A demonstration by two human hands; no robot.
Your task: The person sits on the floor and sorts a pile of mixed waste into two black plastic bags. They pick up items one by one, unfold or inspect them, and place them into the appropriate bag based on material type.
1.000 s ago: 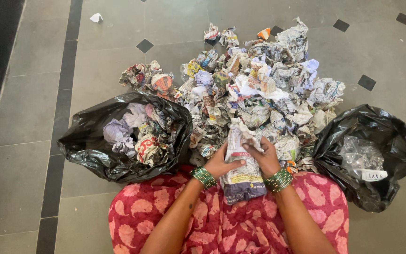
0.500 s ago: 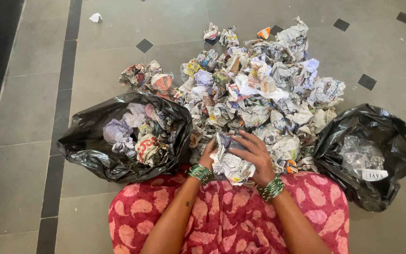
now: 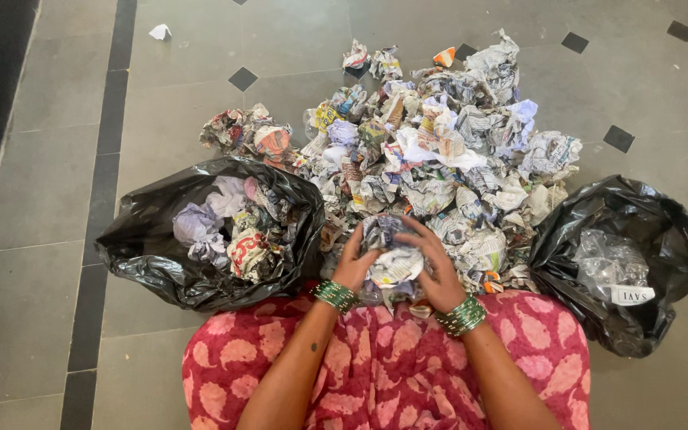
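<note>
While I cup the paper ball (image 3: 392, 259) between left hand (image 3: 355, 263) and right hand (image 3: 438, 275), it reads light, soft, crushable; grip its sides.

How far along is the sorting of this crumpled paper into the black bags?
Some is done: the black plastic bag on the left holds several crumpled newspaper balls, and the black bag on the right holds clear plastic wrap. In hand: the left hand and right hand squeeze one crumpled newspaper sheet. Most remains: the large heap of crumpled paper on the grey tiled floor.
</note>
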